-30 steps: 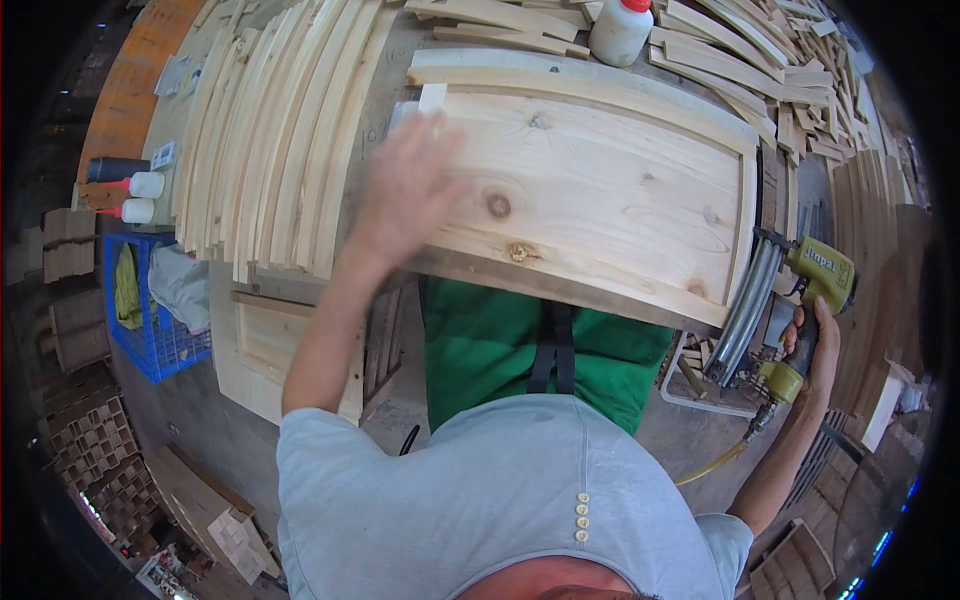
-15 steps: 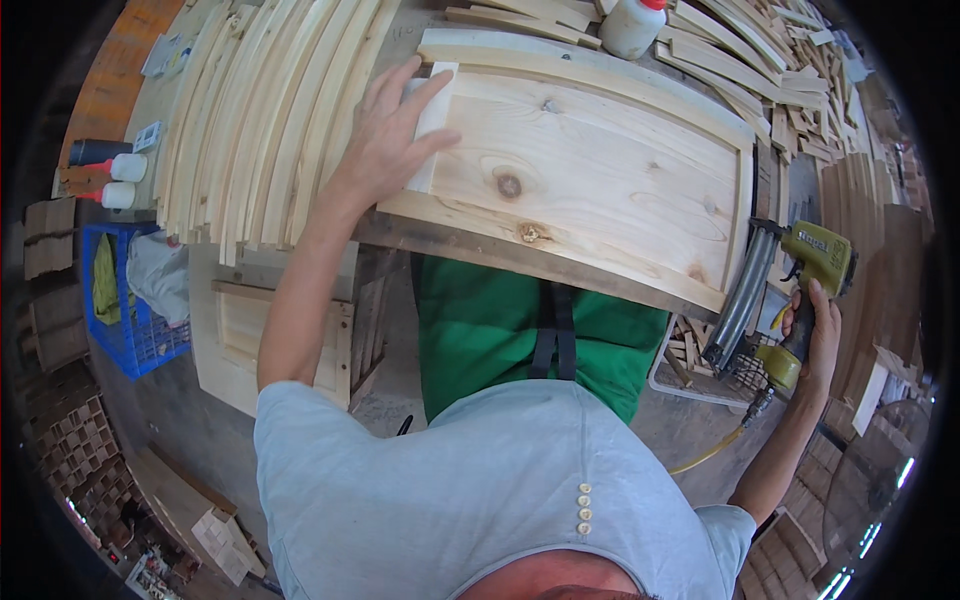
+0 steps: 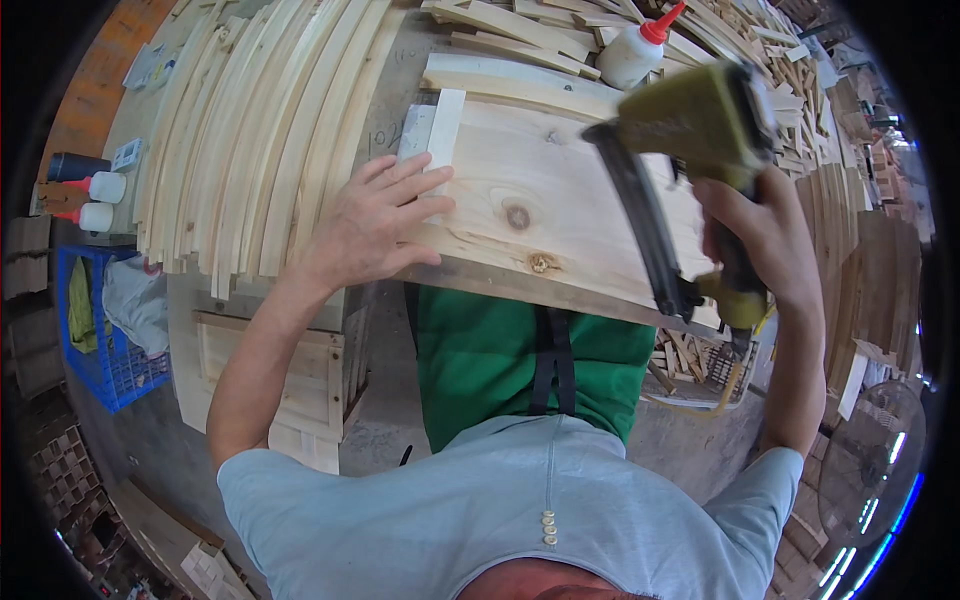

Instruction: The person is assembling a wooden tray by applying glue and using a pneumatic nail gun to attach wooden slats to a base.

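A shallow framed wooden panel (image 3: 590, 215) with dark knots lies on the bench in front of me. At its left end, a pale wooden strip (image 3: 446, 125) runs across from the far side toward the near edge. My left hand (image 3: 375, 220) rests there with fingers spread, fingertips on the strip and the near left corner. My right hand (image 3: 758, 230) grips the handle of an olive-green nail gun (image 3: 690, 120), raised over the right part of the panel. Motion blurs the nail gun slightly, and it hides the panel's right end.
Long wooden strips (image 3: 270, 130) are stacked left of the panel. A white glue bottle (image 3: 632, 52) with a red tip stands beyond it, among loose wood pieces (image 3: 520, 30). A blue crate (image 3: 105, 340) sits lower left. A yellow air hose (image 3: 715, 408) hangs below the gun.
My right hand has lifted the nail gun from beside the bench up and left, over the panel. My left hand has slid nearer, down to the near left corner.
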### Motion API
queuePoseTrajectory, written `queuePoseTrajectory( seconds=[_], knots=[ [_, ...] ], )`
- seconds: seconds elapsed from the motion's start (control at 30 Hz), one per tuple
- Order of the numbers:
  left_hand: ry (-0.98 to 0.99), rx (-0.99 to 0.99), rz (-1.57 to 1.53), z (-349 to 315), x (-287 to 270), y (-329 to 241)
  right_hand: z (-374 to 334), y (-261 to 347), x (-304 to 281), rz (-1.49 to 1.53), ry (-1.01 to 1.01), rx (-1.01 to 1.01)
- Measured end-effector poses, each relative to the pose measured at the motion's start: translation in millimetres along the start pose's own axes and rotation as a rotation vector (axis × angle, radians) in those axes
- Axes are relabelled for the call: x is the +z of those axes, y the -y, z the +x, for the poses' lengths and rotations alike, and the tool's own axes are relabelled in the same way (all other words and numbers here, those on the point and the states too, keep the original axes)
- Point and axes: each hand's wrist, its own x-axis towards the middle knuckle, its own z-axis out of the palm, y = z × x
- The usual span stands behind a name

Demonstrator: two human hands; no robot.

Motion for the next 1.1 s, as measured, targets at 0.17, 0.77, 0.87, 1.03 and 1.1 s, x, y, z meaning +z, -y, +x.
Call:
queuePoseTrajectory(
  seconds=[0.17, 0.77, 0.87, 1.03, 1.1],
  knots=[
    [-0.027, -0.019, -0.045, 0.6, 2.0, -2.1, 53.1, 25.9, 39.0, -0.117, 0.152, -0.195],
    [-0.042, -0.085, -0.152, -0.6, 5.0, -5.2, 108.9, 43.5, 78.3, -0.228, 0.281, -0.217],
    [-0.078, -0.141, -0.144, 1.7, 6.2, -4.7, 96.1, 44.0, 74.9, -0.197, 0.302, -0.232],
    [-0.124, -0.201, -0.120, -3.0, 11.8, -2.5, 46.0, 41.1, 69.5, -0.142, 0.322, -0.162],
    [-0.139, -0.169, -0.123, -5.6, 15.8, 0.2, 33.9, 39.7, 76.5, -0.142, 0.392, -0.115]
  ],
)
